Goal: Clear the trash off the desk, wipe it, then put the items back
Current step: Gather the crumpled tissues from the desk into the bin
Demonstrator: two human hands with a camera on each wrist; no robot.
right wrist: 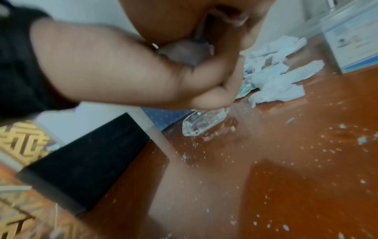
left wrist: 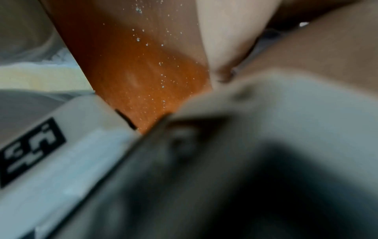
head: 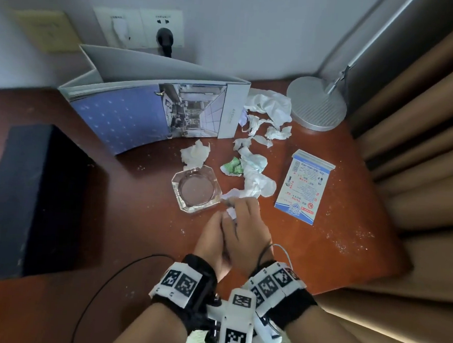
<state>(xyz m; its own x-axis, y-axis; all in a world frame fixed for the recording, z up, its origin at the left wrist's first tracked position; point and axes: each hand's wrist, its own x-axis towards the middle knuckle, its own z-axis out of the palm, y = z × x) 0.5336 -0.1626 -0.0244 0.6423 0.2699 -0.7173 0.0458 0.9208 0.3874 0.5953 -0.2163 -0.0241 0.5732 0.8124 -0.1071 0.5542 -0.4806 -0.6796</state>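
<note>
Both wrists, strapped with black bands and white marker blocks, sit at the near edge of the head view, and just beyond them the two hands press together over the counter (head: 137, 219). Left hand (head: 210, 239) lies under and beside the right hand (head: 246, 225), and a wad of white paper (head: 230, 213) shows between their fingers; the right hand's fingers (head: 240, 206) curl over it, and the left hand's fingers seem to close on it from the other side, though most of them are hidden. From the left wrist the picture is mostly blur, with only a strip of orange-brown counter flecked with white crumbs.

Just beyond the hands stands a clear glass ashtray (head: 195, 188), close to the left hand's fingertips. A trail of crumpled white tissues (head: 256, 178) runs from the hands toward the back of the counter, with a green and white scrap (head: 232, 167) among them and a larger heap of tissue (head: 270, 105) beside the round base of a silver lamp (head: 316, 108). One tissue (head: 194, 154) lies apart, just behind the ashtray. To the right of the trail lies a printed notepad (head: 302, 186) with a blue border. An open ring binder (head: 149, 108) stands at the back, and a black box (head: 32, 199) lies at the left. White crumbs (head: 348, 239) speckle the counter near the right edge.
</note>
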